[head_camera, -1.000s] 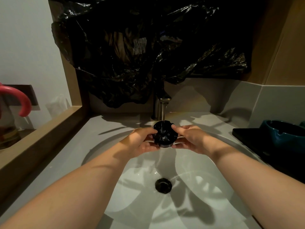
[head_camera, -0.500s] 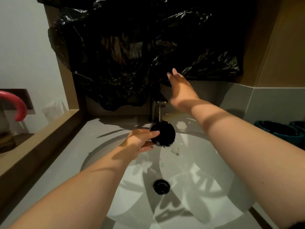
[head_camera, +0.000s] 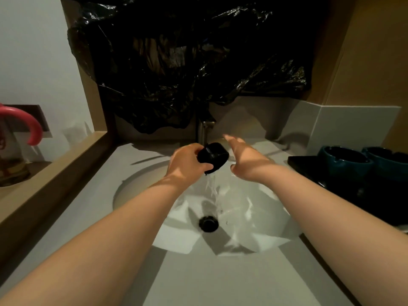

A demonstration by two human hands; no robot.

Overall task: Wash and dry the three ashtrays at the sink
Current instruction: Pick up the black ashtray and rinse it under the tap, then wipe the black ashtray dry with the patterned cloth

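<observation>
My left hand [head_camera: 187, 161] grips a black ashtray [head_camera: 213, 157] tilted on its side over the white sink basin [head_camera: 260, 219], just below the metal faucet [head_camera: 204, 131]. Water spills from the ashtray down toward the black drain [head_camera: 208, 224]. My right hand [head_camera: 245, 160] hovers just right of the ashtray, fingers spread, holding nothing. Two teal ashtrays [head_camera: 344, 160] [head_camera: 388, 159] stand side by side on a black tray [head_camera: 309, 166] on the counter at the right.
A crumpled black plastic bag [head_camera: 187, 62] hangs over the wall behind the faucet. A wooden ledge [head_camera: 55, 164] borders the grey counter [head_camera: 198, 272] on the left, with a pink curved handle [head_camera: 28, 124] beyond it.
My right hand has come down from near the plastic bag above the faucet to beside the ashtray. The left hand has tipped the ashtray, and water pours out of it.
</observation>
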